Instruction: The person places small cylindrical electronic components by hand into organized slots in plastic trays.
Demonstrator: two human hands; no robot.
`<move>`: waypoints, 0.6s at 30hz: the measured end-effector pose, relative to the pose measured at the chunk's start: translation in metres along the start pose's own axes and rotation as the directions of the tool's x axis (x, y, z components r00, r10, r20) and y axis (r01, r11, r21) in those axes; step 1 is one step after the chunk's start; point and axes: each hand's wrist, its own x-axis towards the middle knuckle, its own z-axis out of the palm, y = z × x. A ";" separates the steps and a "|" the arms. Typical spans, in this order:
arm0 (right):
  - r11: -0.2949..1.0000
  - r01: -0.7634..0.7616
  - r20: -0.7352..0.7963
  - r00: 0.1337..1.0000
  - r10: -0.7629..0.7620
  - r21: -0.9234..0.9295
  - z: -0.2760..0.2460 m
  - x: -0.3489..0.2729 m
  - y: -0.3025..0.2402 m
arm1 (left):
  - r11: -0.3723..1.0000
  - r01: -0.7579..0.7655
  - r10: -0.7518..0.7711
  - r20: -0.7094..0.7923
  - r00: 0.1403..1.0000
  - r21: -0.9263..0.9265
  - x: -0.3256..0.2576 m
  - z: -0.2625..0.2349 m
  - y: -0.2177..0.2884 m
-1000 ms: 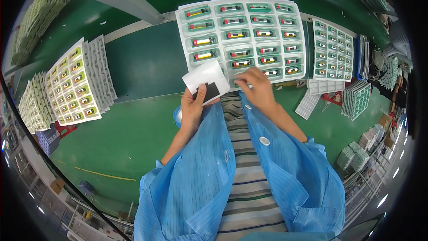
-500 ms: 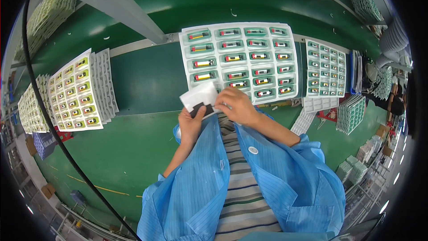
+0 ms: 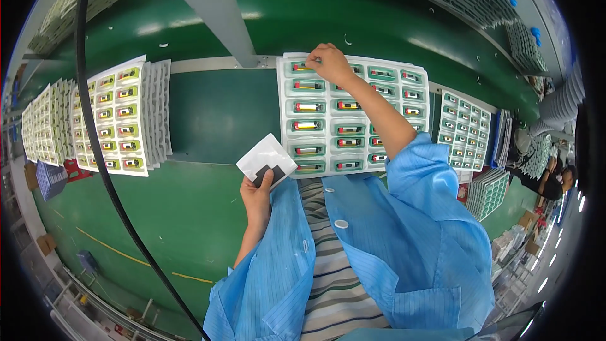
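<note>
Meanwhile, left hand (image 3: pixel 257 197) fingers pinch white card (image 3: pixel 266 160); right hand (image 3: pixel 329 63) fingers, bunched together, touch tray (image 3: pixel 353 120).

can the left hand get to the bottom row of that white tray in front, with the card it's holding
Probably yes. The left hand sits just beside the near edge of the white tray, nothing lies between them, though its fingers are occupied gripping the white card.
</note>
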 end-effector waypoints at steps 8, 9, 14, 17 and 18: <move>1.000 0.003 0.108 0.994 0.000 -0.029 0.003 0.006 0.001 | 0.999 -0.001 0.001 0.002 1.000 0.054 0.007 -0.001 0.001; 1.000 -0.023 0.130 0.991 0.025 -0.021 0.003 0.007 0.000 | 0.997 -0.002 0.002 0.005 1.000 0.072 0.007 0.000 0.001; 0.996 -0.065 0.175 0.982 0.076 -0.065 0.003 0.011 0.000 | 0.996 -0.012 0.010 0.023 1.000 0.085 0.009 0.001 0.002; 0.992 -0.089 0.197 0.975 0.105 -0.090 0.002 0.012 -0.001 | 0.997 -0.007 0.005 0.017 1.000 0.072 0.009 0.001 0.002; 0.990 -0.087 0.197 0.974 0.108 -0.112 0.001 0.012 -0.004 | 0.998 -0.003 0.002 0.010 1.000 0.067 0.009 0.001 0.003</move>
